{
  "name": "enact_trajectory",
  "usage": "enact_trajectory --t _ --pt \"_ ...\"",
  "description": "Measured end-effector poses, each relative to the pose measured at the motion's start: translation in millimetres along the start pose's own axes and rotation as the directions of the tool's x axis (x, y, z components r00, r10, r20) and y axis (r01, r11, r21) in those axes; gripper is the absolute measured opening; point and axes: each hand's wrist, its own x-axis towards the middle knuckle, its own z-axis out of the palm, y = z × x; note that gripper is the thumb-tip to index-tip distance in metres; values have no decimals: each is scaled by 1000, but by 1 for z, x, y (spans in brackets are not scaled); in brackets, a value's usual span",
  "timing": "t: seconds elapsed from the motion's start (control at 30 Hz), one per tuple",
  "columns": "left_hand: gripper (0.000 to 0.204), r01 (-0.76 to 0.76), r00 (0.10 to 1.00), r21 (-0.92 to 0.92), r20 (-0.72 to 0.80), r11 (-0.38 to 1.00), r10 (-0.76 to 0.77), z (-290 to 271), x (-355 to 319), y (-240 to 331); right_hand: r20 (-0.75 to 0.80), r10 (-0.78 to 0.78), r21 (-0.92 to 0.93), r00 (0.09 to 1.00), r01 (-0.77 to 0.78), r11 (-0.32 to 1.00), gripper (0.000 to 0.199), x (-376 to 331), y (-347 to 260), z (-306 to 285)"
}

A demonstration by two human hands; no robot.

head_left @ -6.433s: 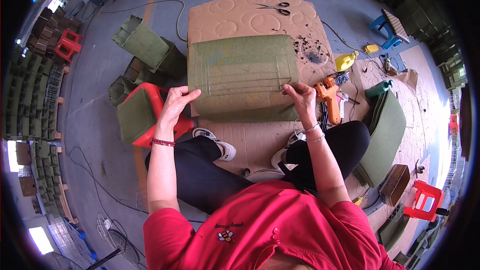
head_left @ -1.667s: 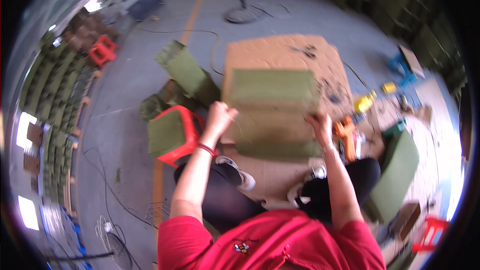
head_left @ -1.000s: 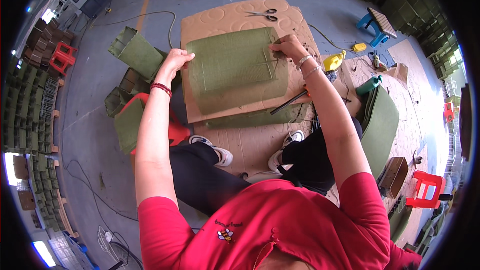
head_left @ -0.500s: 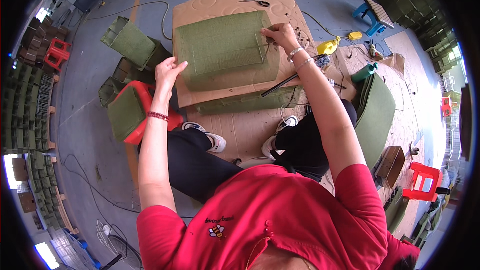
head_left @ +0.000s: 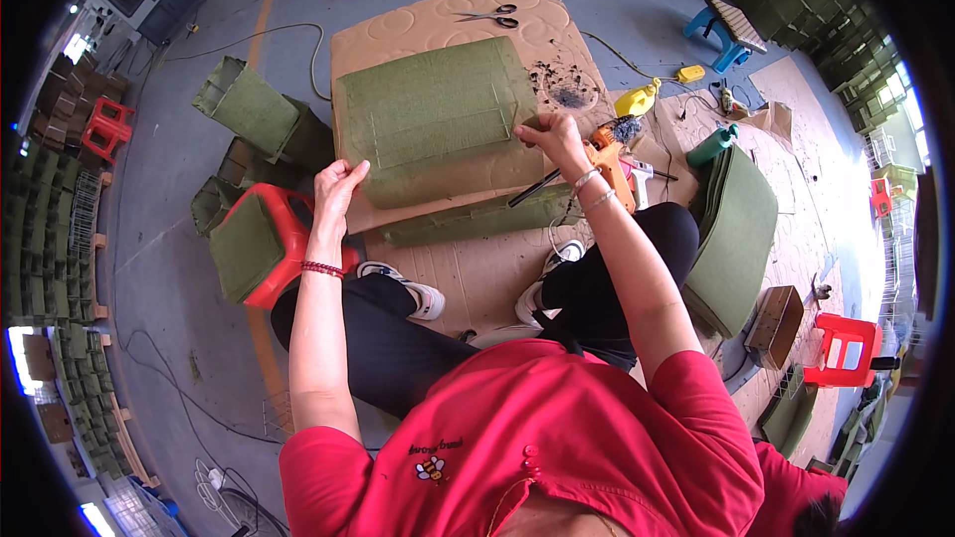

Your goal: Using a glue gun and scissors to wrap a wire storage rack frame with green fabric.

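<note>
A green, felt-like fabric sheet (head_left: 428, 89) lies on a cardboard-topped work surface in front of me. A thin wire rectangle (head_left: 445, 149) shows against it, its near side running across the sheet. At the sheet's near left edge my left hand (head_left: 336, 191) is closed, thumb and forefinger pinching the border. My right hand (head_left: 555, 139) pinches at the right edge; whether it also grips the wire there is hidden by the fingers. Just beside my right wrist is an orange glue gun (head_left: 615, 174), partly covered by the forearm.
Black-handled scissors (head_left: 497, 15) lie at the table's far edge. Dark crumbs (head_left: 567, 89) and a yellow bottle (head_left: 637, 99) are to the right. Green fabric boxes (head_left: 249, 109) and a red stool (head_left: 279, 249) stand left. Stacked green sheets (head_left: 736, 239) and a green bottle (head_left: 711, 144) sit right.
My right hand has come down along the sheet's right edge, nearer to me, and my left hand sits slightly lower in view. The orange glue gun now shows beside my right forearm.
</note>
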Motion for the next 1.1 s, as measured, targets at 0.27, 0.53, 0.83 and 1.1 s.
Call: enact_trajectory --t 0.27,0.53,0.83,1.1 --pt "25 -59 998 34 7 998 59 5 2 -8 -32 -66 -35 997 65 997 24 6 30 4" --pt "31 120 992 7 44 993 -120 2 -6 -12 117 136 285 984 -165 944 18 -8 21 13" --pt "20 56 992 -157 124 986 -37 -5 -6 -8 152 81 372 985 -133 918 18 -14 16 12" --pt "15 66 989 -130 142 989 -47 -6 -13 -3 155 92 360 984 -143 922 18 -17 19 14"
